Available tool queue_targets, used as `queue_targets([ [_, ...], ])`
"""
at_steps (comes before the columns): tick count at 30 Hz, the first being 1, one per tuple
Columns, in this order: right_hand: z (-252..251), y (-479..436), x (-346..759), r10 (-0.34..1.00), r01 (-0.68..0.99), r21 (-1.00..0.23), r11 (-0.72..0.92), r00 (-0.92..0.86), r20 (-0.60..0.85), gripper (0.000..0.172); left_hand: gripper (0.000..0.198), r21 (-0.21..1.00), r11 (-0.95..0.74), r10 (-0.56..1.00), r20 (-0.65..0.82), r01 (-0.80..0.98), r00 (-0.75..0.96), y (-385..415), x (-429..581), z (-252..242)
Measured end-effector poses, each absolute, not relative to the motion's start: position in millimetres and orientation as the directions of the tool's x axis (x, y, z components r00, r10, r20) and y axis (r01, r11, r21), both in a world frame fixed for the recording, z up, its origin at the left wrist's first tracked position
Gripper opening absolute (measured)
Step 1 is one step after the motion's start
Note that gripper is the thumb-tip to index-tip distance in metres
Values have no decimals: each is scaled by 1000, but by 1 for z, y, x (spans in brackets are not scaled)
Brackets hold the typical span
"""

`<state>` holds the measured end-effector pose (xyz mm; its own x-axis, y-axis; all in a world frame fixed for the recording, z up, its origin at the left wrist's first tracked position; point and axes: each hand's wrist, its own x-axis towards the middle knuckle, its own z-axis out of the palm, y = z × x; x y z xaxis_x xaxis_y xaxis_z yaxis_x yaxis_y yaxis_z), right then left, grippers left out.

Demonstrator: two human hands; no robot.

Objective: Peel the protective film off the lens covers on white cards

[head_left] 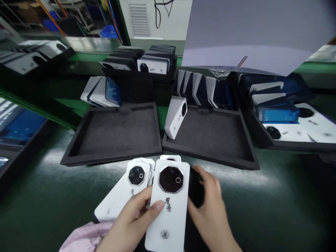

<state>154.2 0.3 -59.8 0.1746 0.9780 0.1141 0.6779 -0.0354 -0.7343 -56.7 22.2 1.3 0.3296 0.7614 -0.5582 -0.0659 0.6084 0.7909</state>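
- Left hand (136,213): clamped on a white panel (169,218), thumb flat on the face, other fingers partly hidden beyond its left edge.
- Right hand (211,203): thumb and forefinger apart, close to the panel's right edge, a dark shape (196,189) between them; cannot tell whether they grip it.
- White panel: low in front of the person, face up, rounded corners. An eight-sided dark lens window (171,179) with a silver rim sits at the top; black brush-style characters run below it, and a round grey emblem is near the bottom.
- Similar panels (118,197) lie fanned at its left, partly covered by the left hand.
- Pink sleeve (84,238) at the left forearm.
- Surface: dark green, with glare patches.
- Room: pale wall with a louvred vent (139,20), black cables; blue bin (109,31) at upper left.
- Left black tray (118,131) and right black tray (220,134) stand ahead. White panels (176,120) lean in a row at the right tray's left side; dark and white sheets (202,89) stand behind.
- Obstruction: a large pale sheet (252,35) at upper right blocks the background.
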Motion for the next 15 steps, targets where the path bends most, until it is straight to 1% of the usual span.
queue_targets([
  [1, -66, -1, 143, 989, 747, -664, 30, 75, 129, 81, 42, 799, 597, 776, -555, -65, 300, 21, -64, 1],
  [2, -72, -2, 131, 989, 808, -583, 81, 7, 147, 94, 48, 810, 584, 792, -555, -49, 254, 20, -73, -1],
  [3, -76, -4, 120, 989, 852, -515, 95, -24, 143, 105, 57, 812, 584, 799, -572, -13, 183, 19, -84, -4],
  [4, -79, -5, 110, 990, 878, -471, 89, -26, 139, 111, 65, 811, 585, 806, -585, 30, 94, 18, -95, -8],
  [5, -81, -5, 102, 991, 893, -444, 74, -16, 133, 114, 70, 811, 576, 815, -580, 102, 9, 16, -107, -14],
  [7, -80, -4, 93, 993, 902, -431, 43, 7, 115, 111, 75, 767, 544, 834, -540, 341, -117, 13, -128, -28],
  [8, -78, -2, 91, 994, 901, -432, 34, 13, 105, 106, 74, 728, 516, 852, -491, 452, -183, 11, -135, -35],
  [9, -75, 0, 92, 995, 901, -433, 25, 18, 96, 100, 73, 698, 473, 879, -412, 538, -239, 10, -140, -41],
  [10, -72, 2, 95, 996, 902, -432, 15, 26, 89, 95, 72, 698, 412, 911, -333, 586, -244, 8, -142, -45],
  [12, -65, 8, 104, 996, 907, -420, -22, 57, 70, 90, 70, 686, 327, 945, -234, 650, -230, 4, -139, -51],
  [15, -58, 15, 118, 991, 915, -389, -104, 129, 38, 81, 62, 688, 258, 966, -175, 679, -190, -2, -129, -54],
])
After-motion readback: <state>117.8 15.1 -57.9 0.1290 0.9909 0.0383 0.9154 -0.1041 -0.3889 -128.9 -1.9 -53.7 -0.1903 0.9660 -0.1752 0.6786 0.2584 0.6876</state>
